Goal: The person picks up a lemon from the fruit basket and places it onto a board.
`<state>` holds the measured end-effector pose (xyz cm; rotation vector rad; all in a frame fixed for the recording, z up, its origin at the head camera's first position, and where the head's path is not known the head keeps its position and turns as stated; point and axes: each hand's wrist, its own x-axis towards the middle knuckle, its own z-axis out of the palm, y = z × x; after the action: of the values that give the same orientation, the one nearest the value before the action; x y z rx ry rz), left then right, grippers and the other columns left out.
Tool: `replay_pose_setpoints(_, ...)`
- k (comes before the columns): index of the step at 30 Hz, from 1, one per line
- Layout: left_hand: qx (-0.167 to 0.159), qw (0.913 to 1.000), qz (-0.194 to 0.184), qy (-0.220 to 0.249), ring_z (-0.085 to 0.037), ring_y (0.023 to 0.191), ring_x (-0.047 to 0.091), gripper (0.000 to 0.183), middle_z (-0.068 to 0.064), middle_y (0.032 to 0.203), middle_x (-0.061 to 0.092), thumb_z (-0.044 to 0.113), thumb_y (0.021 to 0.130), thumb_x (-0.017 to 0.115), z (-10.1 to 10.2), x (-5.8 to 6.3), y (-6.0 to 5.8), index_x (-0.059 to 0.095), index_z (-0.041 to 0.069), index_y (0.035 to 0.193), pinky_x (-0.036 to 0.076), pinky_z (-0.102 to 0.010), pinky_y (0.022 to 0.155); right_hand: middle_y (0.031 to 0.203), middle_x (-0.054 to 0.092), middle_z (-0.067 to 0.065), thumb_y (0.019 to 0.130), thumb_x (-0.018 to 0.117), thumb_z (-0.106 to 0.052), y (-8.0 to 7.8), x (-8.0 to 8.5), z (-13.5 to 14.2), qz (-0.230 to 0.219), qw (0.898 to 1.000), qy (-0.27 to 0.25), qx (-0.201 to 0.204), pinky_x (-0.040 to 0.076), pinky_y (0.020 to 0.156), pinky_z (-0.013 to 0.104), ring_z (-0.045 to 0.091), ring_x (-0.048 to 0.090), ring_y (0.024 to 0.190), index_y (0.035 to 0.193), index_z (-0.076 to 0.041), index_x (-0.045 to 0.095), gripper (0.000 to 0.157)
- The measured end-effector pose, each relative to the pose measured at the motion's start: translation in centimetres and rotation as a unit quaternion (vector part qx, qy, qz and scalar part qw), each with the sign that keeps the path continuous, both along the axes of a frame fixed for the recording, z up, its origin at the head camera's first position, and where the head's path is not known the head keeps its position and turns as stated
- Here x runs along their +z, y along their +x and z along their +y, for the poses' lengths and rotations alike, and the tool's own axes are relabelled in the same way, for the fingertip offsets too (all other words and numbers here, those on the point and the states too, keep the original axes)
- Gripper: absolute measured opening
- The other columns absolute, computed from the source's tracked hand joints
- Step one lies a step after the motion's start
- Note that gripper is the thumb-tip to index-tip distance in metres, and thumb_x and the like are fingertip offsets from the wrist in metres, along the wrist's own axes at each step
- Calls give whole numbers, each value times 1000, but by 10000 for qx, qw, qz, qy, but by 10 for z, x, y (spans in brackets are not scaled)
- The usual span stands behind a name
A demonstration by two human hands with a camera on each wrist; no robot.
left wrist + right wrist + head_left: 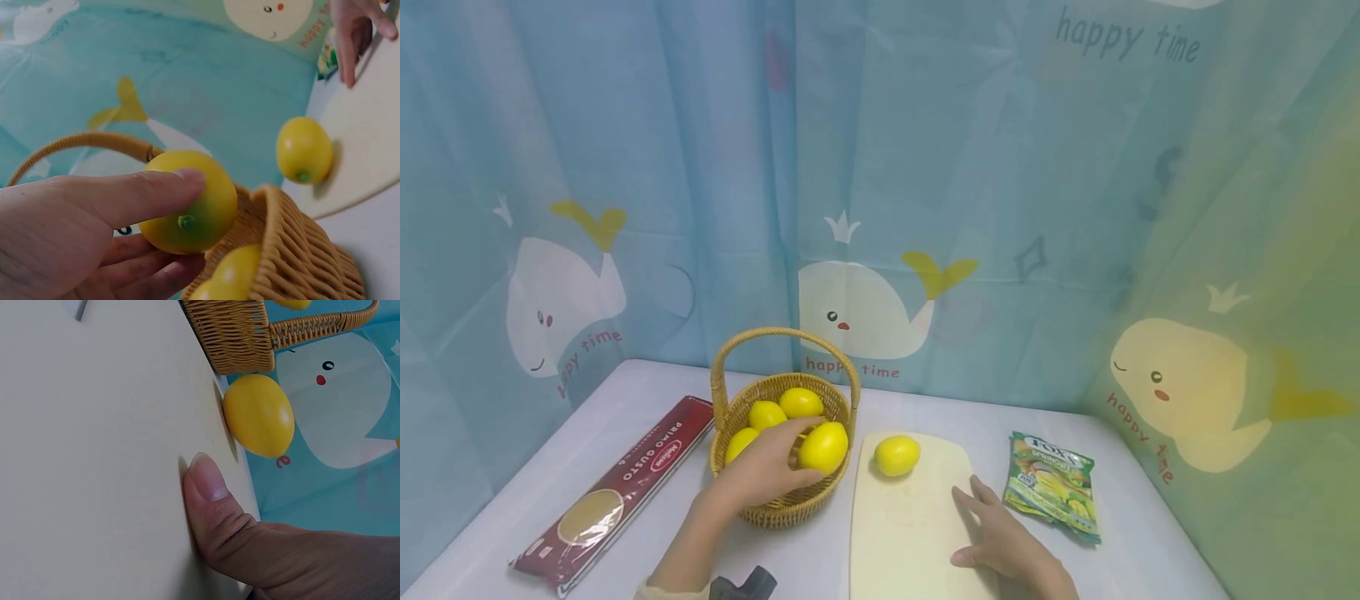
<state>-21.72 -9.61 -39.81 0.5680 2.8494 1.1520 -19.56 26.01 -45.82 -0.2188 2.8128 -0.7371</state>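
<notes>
My left hand (772,467) grips a yellow lemon (823,448) over the wicker basket (782,514); in the left wrist view the thumb lies across this lemon (190,215) with fingers beneath. Several more lemons (801,402) sit inside the basket, partly hidden by the hand. On the far end of a cream cutting board (910,533) rests another single lemon (897,456). My right hand (1006,537) is at the board's right edge, fingers spread and holding nothing. Its thumb (209,481) lies low at the board surface in the right wrist view.
To the left lies a long dark red pasta packet (617,492). A green candy bag (1052,486) lies right of the board. A black object (745,585) shows at the near edge. The basket's tall handle (786,332) arches up before a blue whale-print curtain (1000,167).
</notes>
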Motion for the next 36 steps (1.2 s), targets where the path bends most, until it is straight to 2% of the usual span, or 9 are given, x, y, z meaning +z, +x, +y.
replay_pose_setpoints(8, -213, 9997, -25, 117, -17, 114, 56, 69, 2, 135, 54, 30, 79, 75, 6, 14, 11, 44, 20, 140, 50, -43, 97, 152, 21, 29, 54, 82, -45, 0, -1, 0, 38, 10000, 15, 35, 28, 107, 64, 51, 25, 135, 140, -7, 45, 101)
replay_pose_setpoints(14, -484, 9987, 118, 75, -19, 120, 53, 66, 1, 137, 53, 26, 80, 74, 15, 17, 15, 45, 18, 139, 47, -44, 101, 152, 21, 29, 53, 81, -47, 0, -2, 0, -10, 10000, 14, -3, 28, 107, 64, 51, 26, 135, 140, -8, 45, 102)
replay_pose_setpoints(23, -763, 9971, 82, 14, -20, 130, 45, 64, 4, 142, 49, 30, 82, 73, 31, 4, 15, 46, 24, 140, 38, -46, 110, 152, 21, 29, 55, 82, -45, -1, 1, -2, -63, 10000, -5, -23, 28, 107, 64, 51, 26, 135, 141, -8, 45, 100)
replay_pose_setpoints(30, -963, 9952, 157, 12, -20, 124, 51, 66, -1, 136, 54, 28, 79, 76, 45, -6, 11, 49, 19, 138, 43, -44, 105, 152, 20, 29, 56, 83, -43, 1, 2, -1, -66, 10000, -40, -17, 27, 108, 64, 51, 25, 136, 141, -8, 45, 99)
replay_pose_setpoints(36, -1020, 9946, 144, -98, -19, 120, 54, 65, 0, 134, 56, 23, 78, 76, 59, -12, 14, 50, 20, 137, 47, -40, 101, 152, 20, 28, 55, 83, -43, 1, 3, -2, -39, 10000, 12, -39, 27, 107, 64, 51, 25, 136, 140, -8, 45, 99)
